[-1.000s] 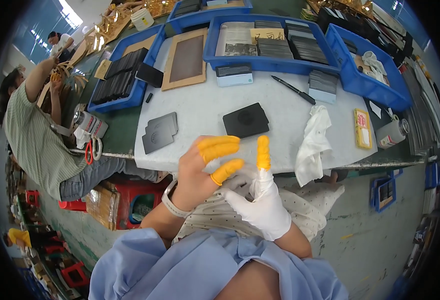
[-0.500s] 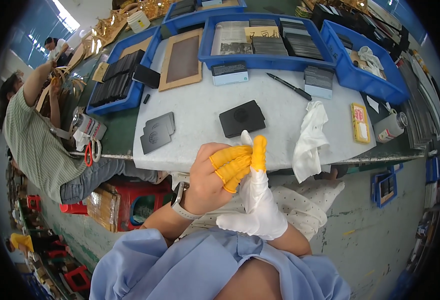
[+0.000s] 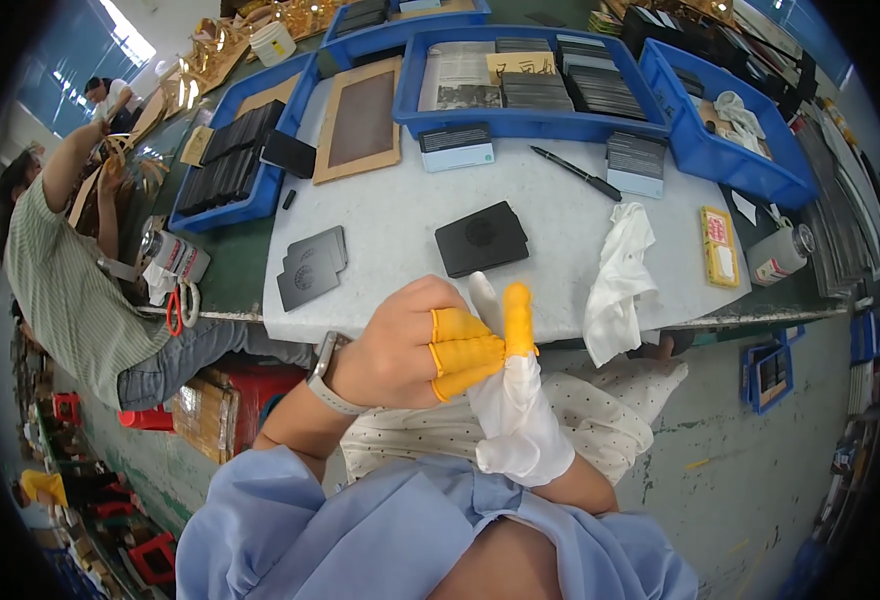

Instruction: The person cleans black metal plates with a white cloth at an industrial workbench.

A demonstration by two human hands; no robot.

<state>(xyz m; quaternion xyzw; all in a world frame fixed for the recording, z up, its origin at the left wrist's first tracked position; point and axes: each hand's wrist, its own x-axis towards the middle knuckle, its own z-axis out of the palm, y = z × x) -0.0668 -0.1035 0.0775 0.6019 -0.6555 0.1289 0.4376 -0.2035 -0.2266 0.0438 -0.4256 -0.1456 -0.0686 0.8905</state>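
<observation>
My left hand (image 3: 405, 340), bare but for yellow finger cots on several fingers, is closed with its fingertips at the lower rim of a yellow finger cot (image 3: 518, 312). That cot covers one upright finger of my right hand (image 3: 520, 420), which wears a white glove. The right hand holds nothing, its fingers stretched out, though the left hand hides part of it. Beyond my hands lies a small stack of black cards (image 3: 480, 240) with a round emblem. Grey cards (image 3: 312, 268) lie fanned out to its left, and a crumpled white cloth (image 3: 622, 280) is on the right.
Blue trays (image 3: 535, 122) of dark cards line the back. A pen (image 3: 575, 172), a brown board (image 3: 362, 120) and a yellow box (image 3: 720, 247) lie on the white sheet. Bottles (image 3: 782, 255) stand at both sides; red-handled scissors (image 3: 175, 308) lie left, near a seated person (image 3: 90, 270).
My left hand has shifted down along the yellow cot to its lower rim, its wrist swinging left and up. The right thumb has drawn in toward the palm.
</observation>
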